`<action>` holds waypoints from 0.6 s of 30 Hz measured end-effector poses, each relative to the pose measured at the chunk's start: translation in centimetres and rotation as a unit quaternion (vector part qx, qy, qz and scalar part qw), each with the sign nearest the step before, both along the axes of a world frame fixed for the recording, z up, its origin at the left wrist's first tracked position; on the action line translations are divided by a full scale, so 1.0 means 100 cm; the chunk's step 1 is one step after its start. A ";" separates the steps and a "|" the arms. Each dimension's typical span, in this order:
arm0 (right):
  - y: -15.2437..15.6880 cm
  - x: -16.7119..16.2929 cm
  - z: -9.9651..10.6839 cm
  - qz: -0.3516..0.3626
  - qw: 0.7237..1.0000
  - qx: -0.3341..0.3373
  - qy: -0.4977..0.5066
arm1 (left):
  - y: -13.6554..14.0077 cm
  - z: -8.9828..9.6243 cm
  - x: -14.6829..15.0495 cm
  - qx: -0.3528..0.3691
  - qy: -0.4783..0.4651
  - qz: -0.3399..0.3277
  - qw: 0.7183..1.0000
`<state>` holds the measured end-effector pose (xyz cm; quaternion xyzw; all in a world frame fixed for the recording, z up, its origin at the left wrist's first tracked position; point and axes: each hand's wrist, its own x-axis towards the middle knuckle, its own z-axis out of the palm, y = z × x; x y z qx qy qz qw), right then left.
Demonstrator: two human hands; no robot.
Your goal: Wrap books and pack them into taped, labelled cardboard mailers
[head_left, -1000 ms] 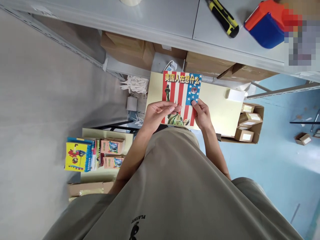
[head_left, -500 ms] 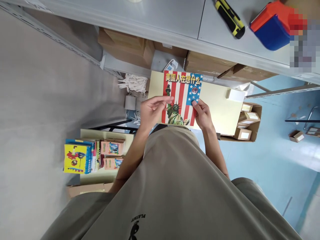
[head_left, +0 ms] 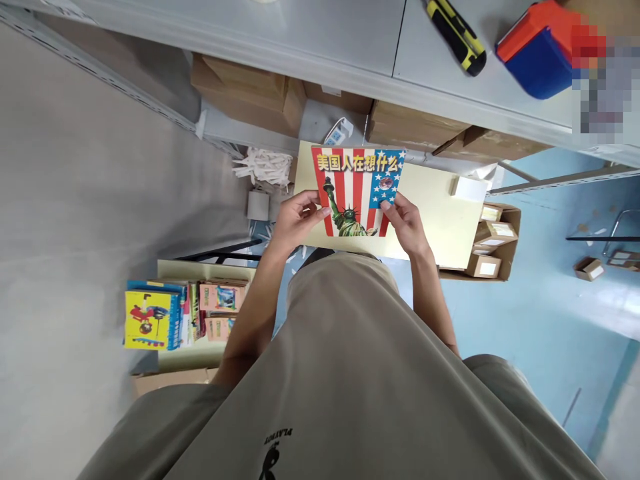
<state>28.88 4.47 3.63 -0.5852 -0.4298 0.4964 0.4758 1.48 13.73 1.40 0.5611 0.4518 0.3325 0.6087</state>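
A book (head_left: 355, 193) with red and white stripes, white stars on blue and a green statue on its cover is held up over the pale yellow tabletop (head_left: 430, 220). My left hand (head_left: 299, 217) grips its left edge, thumb on the cover and fingers behind. On the right edge, my right hand (head_left: 404, 223) pinches the book with its thumb across the blue corner. The cover faces me, yellow lettering along the top. Most of the fingers of both hands are hidden behind it.
Above runs a grey shelf (head_left: 320, 40) bearing a yellow-black utility knife (head_left: 457, 37) and a red-blue object (head_left: 540, 50). Books (head_left: 150, 320) lie on a low stand at left. A carton of small boxes (head_left: 515, 243) stands at right; a white power strip (head_left: 339, 131) sits behind the table.
My left hand has come off the front of the cover and now grips the book's left edge. The book has tilted slightly; my right hand keeps its hold.
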 end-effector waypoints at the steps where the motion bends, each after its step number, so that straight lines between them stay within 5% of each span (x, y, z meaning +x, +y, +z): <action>1: 0.001 0.001 0.000 0.005 1.000 0.011 -0.007 | 0.000 -0.002 0.000 0.012 -0.004 0.008 1.000; 5: 0.005 0.006 -0.001 0.036 0.998 0.051 0.000 | 0.000 -0.006 -0.002 0.082 -0.036 0.039 0.995; 10: 0.004 0.009 0.005 0.050 0.997 0.055 0.012 | -0.007 0.015 -0.001 0.156 -0.027 0.072 0.985; 14: 0.003 0.009 0.012 0.020 0.999 0.035 0.017 | -0.015 0.029 0.004 0.146 0.000 0.088 0.985; 18: 0.001 0.009 0.006 0.004 0.999 0.035 0.021 | -0.019 0.024 0.004 0.103 0.006 0.100 0.990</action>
